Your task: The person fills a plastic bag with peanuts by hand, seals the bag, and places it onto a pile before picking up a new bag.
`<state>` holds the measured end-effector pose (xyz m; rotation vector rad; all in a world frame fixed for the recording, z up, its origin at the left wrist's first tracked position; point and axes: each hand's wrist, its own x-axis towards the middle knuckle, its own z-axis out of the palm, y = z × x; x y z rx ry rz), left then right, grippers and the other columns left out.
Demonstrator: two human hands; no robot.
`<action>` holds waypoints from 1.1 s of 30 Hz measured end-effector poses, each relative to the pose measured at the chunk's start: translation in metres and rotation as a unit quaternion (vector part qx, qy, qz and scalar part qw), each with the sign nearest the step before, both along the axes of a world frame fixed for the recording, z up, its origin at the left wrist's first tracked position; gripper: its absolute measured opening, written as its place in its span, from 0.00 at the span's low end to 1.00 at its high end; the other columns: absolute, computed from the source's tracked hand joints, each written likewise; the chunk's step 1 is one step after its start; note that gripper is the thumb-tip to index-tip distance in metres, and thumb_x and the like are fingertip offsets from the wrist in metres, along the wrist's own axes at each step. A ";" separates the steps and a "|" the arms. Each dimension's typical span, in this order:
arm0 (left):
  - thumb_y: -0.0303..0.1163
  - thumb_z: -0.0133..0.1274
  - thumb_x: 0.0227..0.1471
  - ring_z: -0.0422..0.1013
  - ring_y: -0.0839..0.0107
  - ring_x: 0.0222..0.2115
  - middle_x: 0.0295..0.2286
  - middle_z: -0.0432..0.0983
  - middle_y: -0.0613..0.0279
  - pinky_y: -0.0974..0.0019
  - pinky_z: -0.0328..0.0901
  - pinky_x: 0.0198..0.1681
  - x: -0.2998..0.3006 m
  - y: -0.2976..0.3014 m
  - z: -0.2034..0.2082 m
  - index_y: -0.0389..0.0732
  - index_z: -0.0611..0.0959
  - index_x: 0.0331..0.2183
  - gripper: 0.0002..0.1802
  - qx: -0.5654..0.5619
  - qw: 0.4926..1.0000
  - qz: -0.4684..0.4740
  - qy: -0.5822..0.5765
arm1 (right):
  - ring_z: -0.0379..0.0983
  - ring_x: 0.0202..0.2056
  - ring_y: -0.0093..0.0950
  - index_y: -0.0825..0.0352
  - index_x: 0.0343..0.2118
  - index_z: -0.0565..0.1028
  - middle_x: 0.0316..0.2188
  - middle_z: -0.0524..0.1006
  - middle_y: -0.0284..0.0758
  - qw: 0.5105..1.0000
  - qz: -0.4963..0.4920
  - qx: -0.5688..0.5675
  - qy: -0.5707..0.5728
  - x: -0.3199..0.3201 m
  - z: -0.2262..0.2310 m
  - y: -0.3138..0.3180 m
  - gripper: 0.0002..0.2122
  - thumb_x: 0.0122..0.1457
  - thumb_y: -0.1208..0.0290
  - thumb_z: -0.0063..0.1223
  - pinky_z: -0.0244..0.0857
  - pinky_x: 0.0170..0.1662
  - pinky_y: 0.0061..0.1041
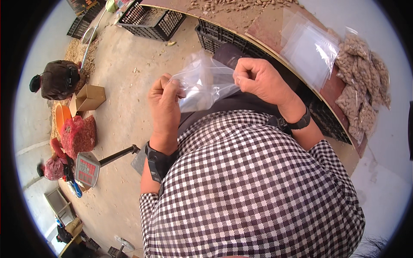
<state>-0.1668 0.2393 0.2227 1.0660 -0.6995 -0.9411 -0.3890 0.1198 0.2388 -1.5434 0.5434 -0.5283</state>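
A clear plastic zip bag [200,88] is stretched between my two hands, above my lap. My left hand [165,107] pinches one side of its top edge between thumb and fingers. Its opposite side is gripped by my right hand [266,81], fingers curled in. Glare and folds in the plastic keep me from telling whether anything is inside. To the right, a stack of flat clear bags [307,51] lies on the table. Beyond it are filled clear bags [361,77] of brown, knobbly pieces that look like unshelled peanuts.
Loose brown pieces [232,5] cover the far part of the table [266,28]. Black plastic crates [150,21] stand beside and under it. At left are a scale's display [87,170], a cardboard box [91,98], a red mesh sack [78,135] and a person in dark clothes [60,79].
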 end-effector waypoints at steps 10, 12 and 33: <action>0.17 0.48 0.49 0.60 0.80 0.21 0.19 0.60 0.68 0.75 0.59 0.25 0.001 0.017 0.014 0.42 0.61 0.15 0.18 -0.050 0.991 0.026 -0.119 | 0.54 0.23 0.13 0.65 0.18 0.63 0.19 0.59 0.21 0.993 -0.042 -0.100 0.046 -0.011 0.011 0.011 0.10 0.52 0.82 0.50 0.55 0.28 0.16; 0.16 0.48 0.48 0.60 0.81 0.21 0.19 0.59 0.69 0.76 0.59 0.24 0.003 0.022 0.017 0.41 0.61 0.15 0.18 -0.047 0.988 0.037 -0.144 | 0.53 0.22 0.14 0.65 0.18 0.62 0.18 0.59 0.21 0.982 -0.051 -0.165 0.081 -0.009 0.022 0.016 0.11 0.51 0.82 0.50 0.55 0.27 0.18; 0.22 0.57 0.51 0.64 0.85 0.26 0.30 0.67 0.71 0.81 0.60 0.28 0.001 0.047 0.036 0.34 0.78 0.44 0.16 0.007 0.983 0.066 -0.172 | 0.60 0.24 0.13 0.66 0.28 0.67 0.19 0.64 0.23 0.997 0.006 -0.077 -0.024 0.015 0.037 0.045 0.05 0.52 0.78 0.51 0.58 0.28 0.17</action>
